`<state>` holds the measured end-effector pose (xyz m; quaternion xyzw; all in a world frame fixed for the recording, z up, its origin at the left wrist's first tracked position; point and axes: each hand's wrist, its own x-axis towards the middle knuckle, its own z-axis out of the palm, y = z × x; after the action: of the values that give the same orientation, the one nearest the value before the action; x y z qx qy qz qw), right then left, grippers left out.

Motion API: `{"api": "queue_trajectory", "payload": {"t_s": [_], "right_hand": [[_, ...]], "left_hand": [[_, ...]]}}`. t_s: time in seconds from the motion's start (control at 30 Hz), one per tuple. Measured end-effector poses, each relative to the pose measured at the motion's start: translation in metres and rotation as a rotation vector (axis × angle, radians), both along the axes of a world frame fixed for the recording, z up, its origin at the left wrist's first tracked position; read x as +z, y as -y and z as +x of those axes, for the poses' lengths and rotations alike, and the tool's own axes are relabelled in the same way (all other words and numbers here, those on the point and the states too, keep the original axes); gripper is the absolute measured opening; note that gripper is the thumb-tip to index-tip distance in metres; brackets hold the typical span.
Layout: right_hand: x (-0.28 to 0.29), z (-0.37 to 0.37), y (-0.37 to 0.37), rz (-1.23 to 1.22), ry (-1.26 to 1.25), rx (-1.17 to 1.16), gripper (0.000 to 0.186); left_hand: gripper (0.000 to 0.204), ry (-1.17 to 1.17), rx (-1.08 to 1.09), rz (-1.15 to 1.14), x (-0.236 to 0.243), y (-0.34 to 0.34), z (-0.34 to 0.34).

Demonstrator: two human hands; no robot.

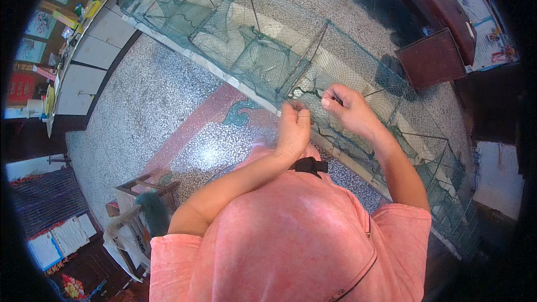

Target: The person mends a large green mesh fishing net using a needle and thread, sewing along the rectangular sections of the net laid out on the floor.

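hands — left hand, right hand — both pinched on green mesh net, wire-framed

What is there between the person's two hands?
In the head view, a short stretch of green mesh of the long net cage spans between the left hand and right hand.

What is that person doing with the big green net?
A person in a pink shirt is bent over a long green net cage with wire frames, stretched across the speckled floor. Both hands work at the same spot in the mesh. The left hand is closed, pinching the netting, and the right hand pinches it just beside. A small wooden stool stands to the person's left.
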<state>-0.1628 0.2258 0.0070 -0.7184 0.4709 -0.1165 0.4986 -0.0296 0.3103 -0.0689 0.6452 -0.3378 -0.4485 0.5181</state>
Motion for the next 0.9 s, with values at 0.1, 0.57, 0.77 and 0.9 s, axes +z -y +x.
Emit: {"api": "queue_trajectory", "payload": {"t_s": [0.1, 0.57, 0.77, 0.9], "right_hand": [[-0.001, -0.003, -0.001, -0.022, 0.003, -0.007, 0.019], [-0.015, -0.009, -0.003, 0.065, 0.258, 0.115, 0.018], [0.003, -0.001, -0.009, -0.083, 0.049, 0.096, 0.015], [0.01, 0.002, -0.017, -0.265, 0.147, -0.004, 0.022]], "left_hand": [[0.013, -0.2, 0.01, -0.038, 0.02, -0.005, -0.001], [0.013, -0.577, 0.016, 0.34, 0.048, 0.019, 0.005], [0.021, -0.663, -0.06, 0.254, 0.052, 0.012, 0.018], [0.022, -0.67, -0.187, 0.249, 0.062, 0.004, 0.028]]}}
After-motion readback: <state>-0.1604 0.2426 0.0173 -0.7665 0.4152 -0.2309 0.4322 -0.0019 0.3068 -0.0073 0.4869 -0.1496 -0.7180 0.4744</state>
